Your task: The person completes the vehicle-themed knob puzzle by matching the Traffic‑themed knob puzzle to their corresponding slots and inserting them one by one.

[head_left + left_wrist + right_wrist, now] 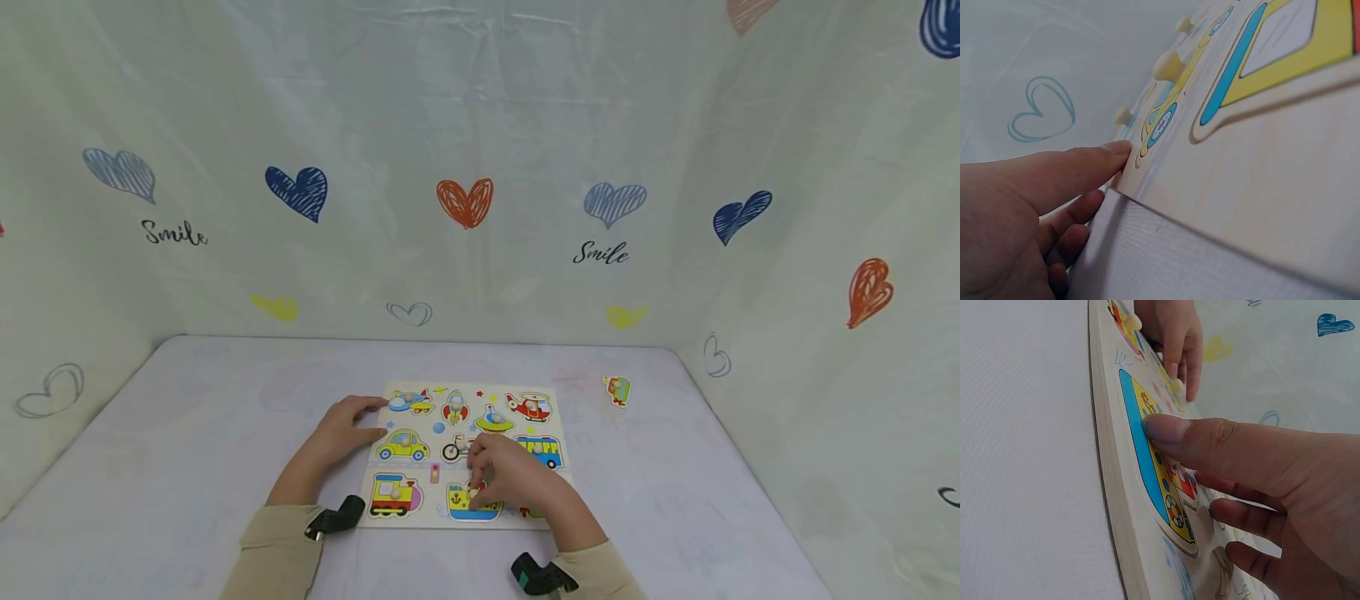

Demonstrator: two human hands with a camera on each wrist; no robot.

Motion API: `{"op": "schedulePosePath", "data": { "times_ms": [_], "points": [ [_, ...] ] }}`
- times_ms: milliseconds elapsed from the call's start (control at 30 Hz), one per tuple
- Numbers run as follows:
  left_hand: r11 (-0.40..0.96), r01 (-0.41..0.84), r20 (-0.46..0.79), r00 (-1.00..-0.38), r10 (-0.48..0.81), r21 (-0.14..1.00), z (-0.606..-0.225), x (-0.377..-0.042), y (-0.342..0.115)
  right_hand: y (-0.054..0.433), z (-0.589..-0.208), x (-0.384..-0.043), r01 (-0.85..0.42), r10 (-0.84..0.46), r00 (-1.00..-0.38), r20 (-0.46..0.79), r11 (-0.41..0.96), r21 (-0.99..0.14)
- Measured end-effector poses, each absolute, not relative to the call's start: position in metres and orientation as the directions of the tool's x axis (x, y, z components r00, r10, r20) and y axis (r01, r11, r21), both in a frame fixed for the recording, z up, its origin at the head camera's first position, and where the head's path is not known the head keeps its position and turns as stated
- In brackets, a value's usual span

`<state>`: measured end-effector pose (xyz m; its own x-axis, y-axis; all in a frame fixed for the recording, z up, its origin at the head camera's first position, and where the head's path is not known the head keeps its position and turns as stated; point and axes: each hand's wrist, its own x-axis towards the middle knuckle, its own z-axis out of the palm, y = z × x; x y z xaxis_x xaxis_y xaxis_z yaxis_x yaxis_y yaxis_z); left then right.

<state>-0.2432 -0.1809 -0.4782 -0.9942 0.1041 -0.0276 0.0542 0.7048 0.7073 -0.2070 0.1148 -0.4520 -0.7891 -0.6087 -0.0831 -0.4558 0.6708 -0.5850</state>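
Note:
A wooden peg puzzle board (435, 521) lies flat, filled with vehicle pieces that bear small wooden knobs. My right hand (517, 471) is over its lower middle, thumb and forefinger pinching at the knob of the ship piece (480, 512). In the right wrist view the thumb lies against the ship's yellow and blue face (1147, 453) and hides the knob; the other fingers bend loosely above the board. At the board's left edge, my left hand (335, 433) touches beside the airplane piece (408, 402) and the car piece (403, 445), thumb and fingers spread apart.
A loose red and green piece with a yellow edge (617, 391) lies on the white tabletop (675, 467), right of the board. The train piece (395, 495) is left of the ship. My right wrist partly covers the lower right corner. A curtain with hearts (465, 203) stands behind.

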Motion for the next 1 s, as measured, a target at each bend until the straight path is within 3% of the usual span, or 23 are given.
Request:
{"op": "schedulePosePath", "data": {
  "times_ms": [700, 867, 1000],
  "points": [
    [0.702, 0.052, -0.032, -0.994, 0.107, 0.711, -0.476, -0.243, -0.181, 0.115, -0.448, -0.206, -0.498, -0.621, -0.780, -0.079, 0.691, -0.525],
    [0.702, 0.056, -0.033, -0.993, 0.112, 0.710, -0.476, -0.243, -0.181, 0.125, -0.441, -0.208, -0.459, -0.621, -0.779, -0.089, 0.661, -0.593],
    [0.702, 0.073, -0.020, -0.992, 0.124, 0.708, -0.477, -0.244, -0.182, 0.142, -0.435, -0.212, -0.386, -0.575, -0.815, -0.071, 0.630, -0.674]
  ]
}}
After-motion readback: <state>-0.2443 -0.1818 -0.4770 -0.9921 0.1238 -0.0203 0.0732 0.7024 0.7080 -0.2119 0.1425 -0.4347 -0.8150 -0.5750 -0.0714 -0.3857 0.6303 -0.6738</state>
